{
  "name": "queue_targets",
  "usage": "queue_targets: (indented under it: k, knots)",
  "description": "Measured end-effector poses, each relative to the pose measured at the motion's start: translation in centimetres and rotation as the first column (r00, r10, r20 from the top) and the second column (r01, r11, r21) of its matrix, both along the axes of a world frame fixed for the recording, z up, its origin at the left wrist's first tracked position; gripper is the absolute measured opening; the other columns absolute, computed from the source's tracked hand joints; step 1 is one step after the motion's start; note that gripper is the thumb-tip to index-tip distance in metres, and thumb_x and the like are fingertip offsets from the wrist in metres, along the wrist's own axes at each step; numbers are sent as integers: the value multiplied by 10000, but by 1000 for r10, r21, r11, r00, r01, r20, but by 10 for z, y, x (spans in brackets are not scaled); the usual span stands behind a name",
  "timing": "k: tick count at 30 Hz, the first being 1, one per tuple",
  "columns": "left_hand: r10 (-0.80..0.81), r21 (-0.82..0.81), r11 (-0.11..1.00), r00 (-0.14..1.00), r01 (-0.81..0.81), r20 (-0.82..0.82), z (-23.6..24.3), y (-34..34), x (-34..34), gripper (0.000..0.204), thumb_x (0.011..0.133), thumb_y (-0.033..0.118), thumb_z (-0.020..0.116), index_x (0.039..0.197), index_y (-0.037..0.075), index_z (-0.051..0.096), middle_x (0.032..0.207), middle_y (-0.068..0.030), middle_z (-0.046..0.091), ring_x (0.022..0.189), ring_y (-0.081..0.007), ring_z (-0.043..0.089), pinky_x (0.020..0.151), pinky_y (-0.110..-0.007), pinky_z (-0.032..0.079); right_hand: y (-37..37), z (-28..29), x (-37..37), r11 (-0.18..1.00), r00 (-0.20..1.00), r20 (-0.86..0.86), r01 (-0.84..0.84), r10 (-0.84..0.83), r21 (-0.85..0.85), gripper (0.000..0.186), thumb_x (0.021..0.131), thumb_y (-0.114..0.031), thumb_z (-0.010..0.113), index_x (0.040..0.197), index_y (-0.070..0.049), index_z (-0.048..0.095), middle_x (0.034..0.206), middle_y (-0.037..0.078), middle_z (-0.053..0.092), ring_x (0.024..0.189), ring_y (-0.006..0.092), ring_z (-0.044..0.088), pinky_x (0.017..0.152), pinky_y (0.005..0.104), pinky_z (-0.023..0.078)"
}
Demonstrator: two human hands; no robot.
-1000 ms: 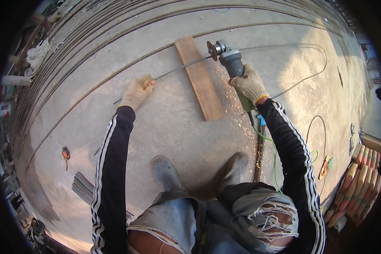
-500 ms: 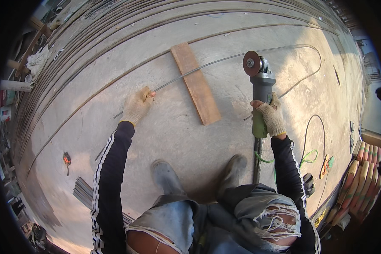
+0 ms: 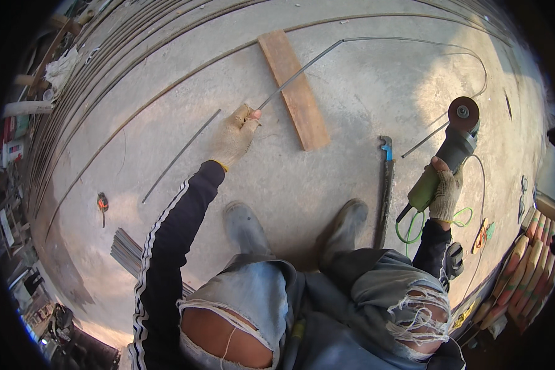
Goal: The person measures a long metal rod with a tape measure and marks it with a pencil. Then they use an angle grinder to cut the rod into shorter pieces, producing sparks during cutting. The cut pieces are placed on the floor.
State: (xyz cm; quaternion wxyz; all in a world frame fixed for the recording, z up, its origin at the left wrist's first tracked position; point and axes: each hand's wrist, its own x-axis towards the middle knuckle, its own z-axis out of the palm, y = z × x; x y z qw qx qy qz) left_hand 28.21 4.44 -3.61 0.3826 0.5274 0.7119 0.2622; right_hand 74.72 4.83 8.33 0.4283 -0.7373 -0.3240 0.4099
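My left hand point(image 3: 235, 134), in a beige knit glove, grips the end of a long thin steel rod point(image 3: 299, 74), which crosses a wooden board point(image 3: 302, 114) and loops round at the far right. A short separate piece of rod point(image 3: 179, 154) lies on the concrete left of that hand. My right hand point(image 3: 444, 191), also gloved, is closed round the body of an angle grinder point(image 3: 445, 155), its cutting disc point(image 3: 462, 112) tilted up and off the rod. Between that hand and my boots lies a dark bar tool point(image 3: 388, 179) with a blue part at its top end.
Long rebars point(image 3: 111, 86) curve across the back and left. A tape measure point(image 3: 103, 202) and a bundle of short bars point(image 3: 129, 259) lie at left. Green cord point(image 3: 407, 234) coils by the grinder. Stacked sacks point(image 3: 527, 265) stand at right, clutter along the left edge.
The sparks have stopped. The grinder has swung away to the right. My left hand has moved up and right with the rod, and a short piece now lies apart from it.
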Motion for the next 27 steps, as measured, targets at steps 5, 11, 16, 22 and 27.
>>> queue_targets:
  k: [5, 11, 16, 22, 27]
  knots:
    - [37, 64, 997, 974, -53, 222, -1, 8, 38, 421, 1108, 465, 583, 919, 89, 582, 749, 0, 499, 701, -111, 466, 644, -312, 412, -14, 0, 8, 1000, 997, 76, 18, -18, 10, 449, 841, -236, 845, 1175, -47, 612, 859, 95, 701, 727, 208, 700, 668, 342, 585]
    - [-27, 69, 997, 998, 23, 62, 14, 10, 7, 428, 1111, 455, 578, 893, 87, 571, 717, -6, 467, 677, -122, 455, 629, -319, 406, -26, -6, 29, 997, 994, 84, 69, -72, 44, 402, 847, -207, 853, 1143, -41, 639, 878, 71, 701, 727, 190, 701, 653, 315, 575]
    - [-139, 58, 986, 968, 154, -207, 21, 12, -54, 487, 1110, 512, 566, 892, 77, 573, 700, -23, 485, 666, -153, 474, 634, -372, 437, -35, -8, 51, 994, 989, 96, 113, -112, -7, 430, 846, -218, 856, 1165, -46, 624, 900, 76, 695, 744, 195, 699, 665, 321, 575]
    - [-122, 224, 947, 900, 232, -418, 50, 21, -73, 418, 1082, 427, 632, 940, 35, 672, 925, -154, 783, 870, -277, 767, 761, -414, 584, -44, -7, 63, 990, 980, 141, 139, -141, 24, 468, 837, -240, 867, 1183, -40, 624, 874, 88, 705, 708, 204, 694, 642, 329, 579]
    - [-583, -138, 762, 578, 632, -571, 78, 37, -96, 242, 1033, 288, 678, 975, 56, 643, 877, -156, 738, 791, -364, 733, 688, -464, 554, -47, -8, 66, 991, 976, 172, 130, -131, 22, 455, 841, -231, 861, 1183, -42, 628, 865, 79, 696, 712, 202, 694, 646, 333, 580]
